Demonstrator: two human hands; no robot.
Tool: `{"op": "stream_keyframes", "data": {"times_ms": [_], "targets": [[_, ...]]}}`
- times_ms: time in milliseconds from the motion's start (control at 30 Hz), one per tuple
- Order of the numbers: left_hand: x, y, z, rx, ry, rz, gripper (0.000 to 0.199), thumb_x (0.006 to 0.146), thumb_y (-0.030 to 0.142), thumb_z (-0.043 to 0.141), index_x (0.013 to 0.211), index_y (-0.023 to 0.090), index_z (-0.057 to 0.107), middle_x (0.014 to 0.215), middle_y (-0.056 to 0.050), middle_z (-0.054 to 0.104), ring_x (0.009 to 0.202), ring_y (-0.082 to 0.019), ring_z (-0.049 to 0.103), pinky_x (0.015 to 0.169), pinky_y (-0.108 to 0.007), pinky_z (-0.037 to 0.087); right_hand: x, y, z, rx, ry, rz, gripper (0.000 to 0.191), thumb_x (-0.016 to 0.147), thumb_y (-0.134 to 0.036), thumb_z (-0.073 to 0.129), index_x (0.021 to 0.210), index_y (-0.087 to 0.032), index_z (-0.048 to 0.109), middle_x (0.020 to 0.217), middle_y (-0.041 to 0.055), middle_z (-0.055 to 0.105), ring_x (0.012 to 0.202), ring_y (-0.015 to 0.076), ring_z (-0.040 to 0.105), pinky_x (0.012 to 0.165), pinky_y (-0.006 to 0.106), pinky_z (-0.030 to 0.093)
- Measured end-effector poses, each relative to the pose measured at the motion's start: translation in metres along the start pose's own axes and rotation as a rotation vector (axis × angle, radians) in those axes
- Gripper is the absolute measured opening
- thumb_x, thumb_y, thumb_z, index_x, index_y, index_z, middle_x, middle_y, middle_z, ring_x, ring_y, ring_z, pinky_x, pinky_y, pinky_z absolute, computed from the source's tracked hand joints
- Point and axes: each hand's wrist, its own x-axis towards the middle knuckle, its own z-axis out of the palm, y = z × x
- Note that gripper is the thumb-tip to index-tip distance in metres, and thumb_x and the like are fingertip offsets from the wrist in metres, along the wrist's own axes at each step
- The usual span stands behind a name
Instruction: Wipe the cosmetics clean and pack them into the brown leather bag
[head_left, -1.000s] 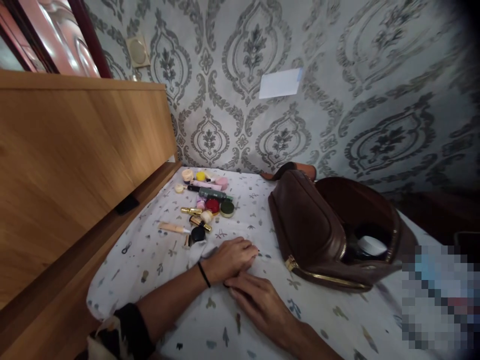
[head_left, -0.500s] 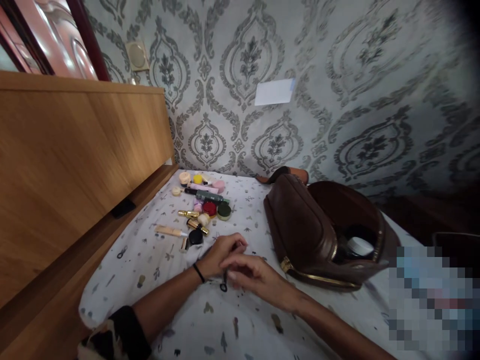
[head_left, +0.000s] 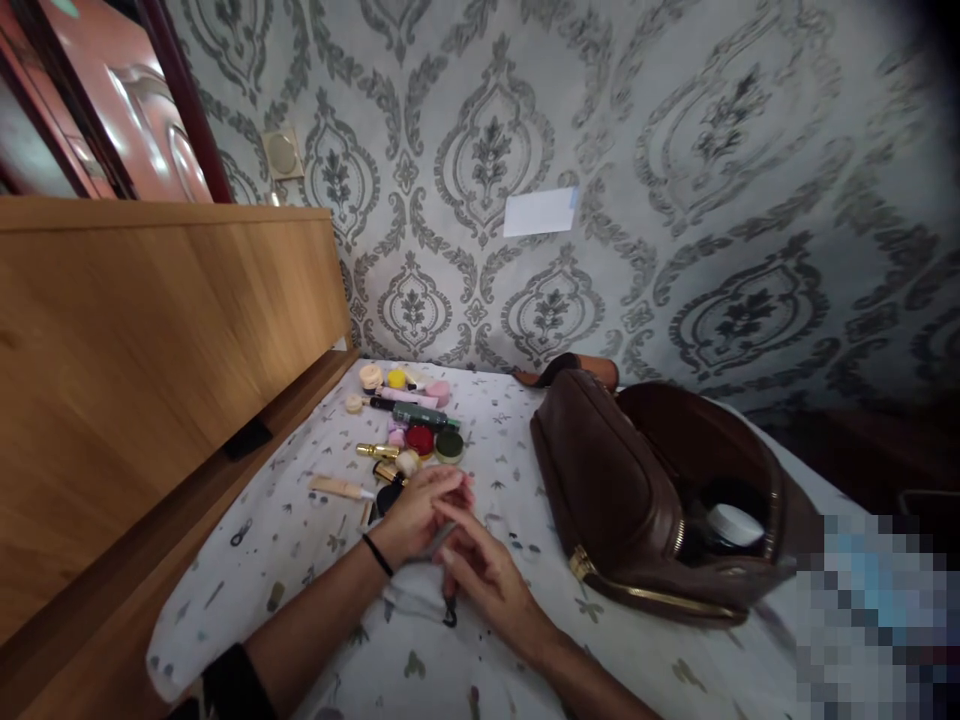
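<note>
My left hand (head_left: 426, 508) lies over the sheet with its fingers curled inward, a black band round the wrist. Against it, my right hand (head_left: 487, 572) has bent fingers that meet the left fingertips. What they hold, if anything, is hidden. Below the hands shows a light grey soft item (head_left: 416, 585), its kind unclear. Just beyond my left hand are a black round case (head_left: 385, 497), partly covered, a gold tube (head_left: 377, 451), a beige tube (head_left: 339, 487), a red-lidded jar (head_left: 419, 440) and a dark green-lidded jar (head_left: 449, 446).
A brown leather bag (head_left: 607, 480) stands unzipped on the right, a white-lidded item (head_left: 735, 524) inside. Farther back lie a dark green tube (head_left: 420, 415), a pink tube (head_left: 409, 398) and a yellow-lidded jar (head_left: 396, 378). A wooden cabinet (head_left: 165, 330) borders the left side; patterned wall behind.
My hands stay together while the view tilts upward. The left hand now covers part of the black case, and more of the light grey item shows beneath the hands.
</note>
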Motion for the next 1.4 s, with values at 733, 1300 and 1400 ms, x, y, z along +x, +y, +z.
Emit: {"op": "stream_keyframes", "data": {"times_ms": [733,1300,1400], "targets": [[-0.037,0.064,-0.170,1.020,-0.077,-0.258,0.025,0.056,0.036,0.071,0.069,0.017,0.061,0.062,0.005,0.053,0.061,-0.013,0.045,0.053,-0.021,0.033,0.003,0.006,0.004,-0.013,0.041,0.098,0.039,0.091,-0.049,0.052,0.116,-0.019,0.053,0.077,-0.0020,0.055,0.058,0.0102,0.056,0.053,0.024,0.042],[-0.037,0.083,-0.095,0.537,-0.358,-0.014,0.030,0.079,0.043,0.068,0.090,0.015,0.065,0.080,-0.002,0.061,0.071,-0.014,0.054,0.063,-0.023,0.041,-0.014,-0.015,0.018,0.134,0.103,0.163,0.044,0.084,-0.056,0.060,0.109,-0.020,0.060,0.083,0.0023,0.058,0.072,0.0154,0.060,0.052,0.023,0.046],[-0.035,0.077,-0.072,0.424,-0.412,-0.021,0.031,0.078,0.042,0.071,0.089,0.014,0.065,0.080,-0.002,0.062,0.068,-0.013,0.056,0.060,-0.023,0.044,-0.019,-0.016,0.020,0.133,0.129,0.138,0.044,0.084,-0.054,0.062,0.113,-0.021,0.059,0.100,0.0076,0.061,0.090,0.0194,0.060,0.059,0.025,0.051]]}}
